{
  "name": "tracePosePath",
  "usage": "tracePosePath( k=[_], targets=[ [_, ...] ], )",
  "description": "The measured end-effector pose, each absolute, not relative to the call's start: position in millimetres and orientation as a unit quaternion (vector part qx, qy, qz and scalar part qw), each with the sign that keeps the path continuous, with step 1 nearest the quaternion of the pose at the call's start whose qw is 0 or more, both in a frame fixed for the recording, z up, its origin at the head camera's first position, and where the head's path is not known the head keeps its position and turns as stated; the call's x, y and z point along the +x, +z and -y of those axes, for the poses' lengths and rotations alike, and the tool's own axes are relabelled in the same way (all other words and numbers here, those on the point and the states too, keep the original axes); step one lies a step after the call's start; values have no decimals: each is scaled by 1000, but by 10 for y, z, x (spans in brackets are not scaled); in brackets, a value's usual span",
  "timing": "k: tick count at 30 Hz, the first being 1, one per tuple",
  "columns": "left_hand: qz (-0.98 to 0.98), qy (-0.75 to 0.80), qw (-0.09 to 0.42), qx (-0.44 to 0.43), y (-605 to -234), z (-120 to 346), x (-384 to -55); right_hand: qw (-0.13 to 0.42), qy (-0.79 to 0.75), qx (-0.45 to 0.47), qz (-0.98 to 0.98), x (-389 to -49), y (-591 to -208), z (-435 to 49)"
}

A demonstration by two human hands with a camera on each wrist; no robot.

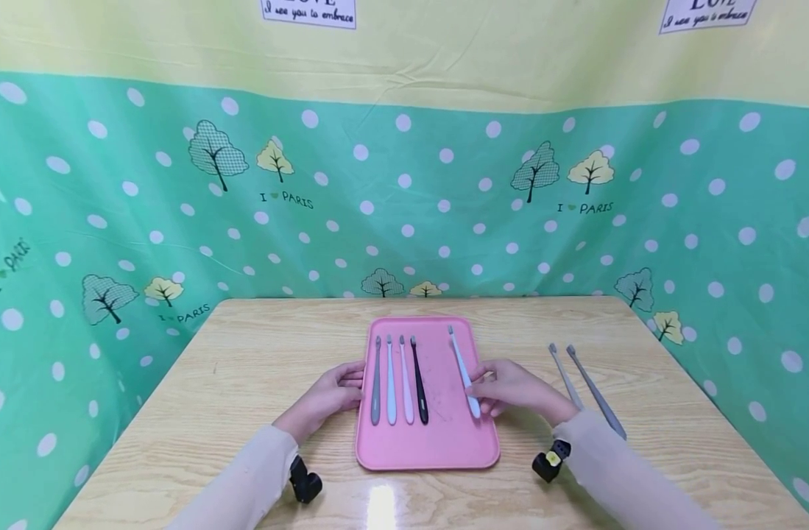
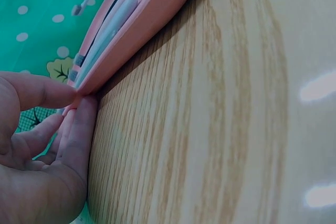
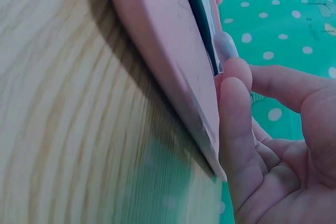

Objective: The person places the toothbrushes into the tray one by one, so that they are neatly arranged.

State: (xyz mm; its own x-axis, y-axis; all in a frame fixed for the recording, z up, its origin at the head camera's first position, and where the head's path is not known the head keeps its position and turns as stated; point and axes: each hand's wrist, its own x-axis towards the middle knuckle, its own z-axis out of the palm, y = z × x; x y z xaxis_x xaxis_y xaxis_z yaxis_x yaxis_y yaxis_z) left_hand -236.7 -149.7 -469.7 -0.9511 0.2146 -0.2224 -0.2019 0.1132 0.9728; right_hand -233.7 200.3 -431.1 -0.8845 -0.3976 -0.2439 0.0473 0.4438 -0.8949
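While the left hand pinches the pink tray by its rim, the right hand grips the pale-blue toothbrush by its handle, a light hold probably best for aligning it with the black toothbrush left of the grip.

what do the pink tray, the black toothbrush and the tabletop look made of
Pink tray: probably satin plastic, evenly coloured with a smooth rim. Black toothbrush: likely plastic, seemingly smooth, mostly one solid colour. Tabletop: wood or wood-look laminate, grain visible; bright reflections suggest a glossy coating.
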Motion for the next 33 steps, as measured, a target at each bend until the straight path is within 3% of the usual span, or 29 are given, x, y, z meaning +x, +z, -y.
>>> tracePosePath(
  k=[33],
  targets=[
    [-724,672,158,9,-4669,1503,-2364,238,-509,-101,-821,-2489,-4448,-1517]
  ],
)
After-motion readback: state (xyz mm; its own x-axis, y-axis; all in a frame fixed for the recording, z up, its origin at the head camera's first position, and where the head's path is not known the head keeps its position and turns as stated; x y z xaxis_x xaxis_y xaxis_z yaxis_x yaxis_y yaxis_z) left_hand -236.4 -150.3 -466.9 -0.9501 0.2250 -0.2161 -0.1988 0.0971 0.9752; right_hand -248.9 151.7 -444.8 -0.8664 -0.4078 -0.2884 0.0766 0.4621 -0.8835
